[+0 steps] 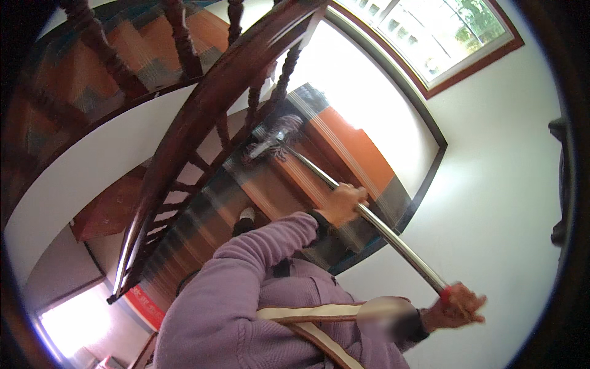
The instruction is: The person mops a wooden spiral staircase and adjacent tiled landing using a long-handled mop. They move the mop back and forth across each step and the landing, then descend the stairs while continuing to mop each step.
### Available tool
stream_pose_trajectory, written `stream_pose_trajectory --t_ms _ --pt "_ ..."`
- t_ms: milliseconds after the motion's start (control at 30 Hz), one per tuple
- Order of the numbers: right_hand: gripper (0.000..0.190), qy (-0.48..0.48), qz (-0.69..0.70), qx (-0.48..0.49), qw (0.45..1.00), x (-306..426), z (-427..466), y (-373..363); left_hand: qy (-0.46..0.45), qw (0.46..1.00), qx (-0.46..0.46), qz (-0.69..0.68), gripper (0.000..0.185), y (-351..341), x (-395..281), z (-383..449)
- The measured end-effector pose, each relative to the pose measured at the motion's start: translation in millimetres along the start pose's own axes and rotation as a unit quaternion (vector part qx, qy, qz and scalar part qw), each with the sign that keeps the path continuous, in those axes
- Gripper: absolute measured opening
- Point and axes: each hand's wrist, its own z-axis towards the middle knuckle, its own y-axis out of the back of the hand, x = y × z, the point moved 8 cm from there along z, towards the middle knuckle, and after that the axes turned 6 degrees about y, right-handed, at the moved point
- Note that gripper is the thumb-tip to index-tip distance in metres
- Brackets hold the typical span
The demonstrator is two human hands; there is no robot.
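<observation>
A string mop slants across the stairs, its metal handle (396, 242) running from lower right to upper left. My left hand (343, 205) is wrapped around the middle of the handle. At the handle's top end, by a red part (446, 294), my right hand (461, 305) is closed around it; the fingers are somewhat blurred. The mop head (276, 137), with purplish-grey strings and a pale clamp, rests against a stair near the balusters. Motion blurs its strings, so exact contact is hard to see.
Orange and dark-grey tiled stairs (355, 147) descend to the lower left. A dark wooden handrail (198, 99) with turned balusters (253, 104) borders them. A white wall (488, 184) stands to the right, with a window (442, 37) above. One foot (247, 213) shows on a step.
</observation>
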Motion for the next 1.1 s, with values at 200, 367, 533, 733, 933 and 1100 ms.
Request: stream_pose_trajectory --t_ms 200,367,533,733,933,1100 --pt "0.033 0.154 -0.186 -0.015 0.97 169 22 26 -0.141 0.974 0.149 -0.097 0.011 -108 -150 -39" --pt "0.033 0.115 -0.458 -0.178 0.863 159 -15 69 -0.056 0.943 0.324 -0.058 0.015 -219 -116 -77" --pt "0.03 0.128 -0.389 -0.286 0.866 140 -47 111 -0.083 0.914 0.396 0.019 0.018 -275 -55 -102" --pt "0.012 0.085 -0.307 -0.264 0.91 138 -61 130 -0.126 0.895 0.421 0.075 0.018 -281 -47 -112" --pt "0.01 0.055 -0.274 -0.236 0.931 71 -65 120 -0.08 0.906 0.4 0.111 0.013 -206 18 -68" --pt "0.007 -0.012 -0.101 -0.157 0.982 -49 -42 64 -0.015 0.947 0.273 0.171 0.018 -109 96 -10"
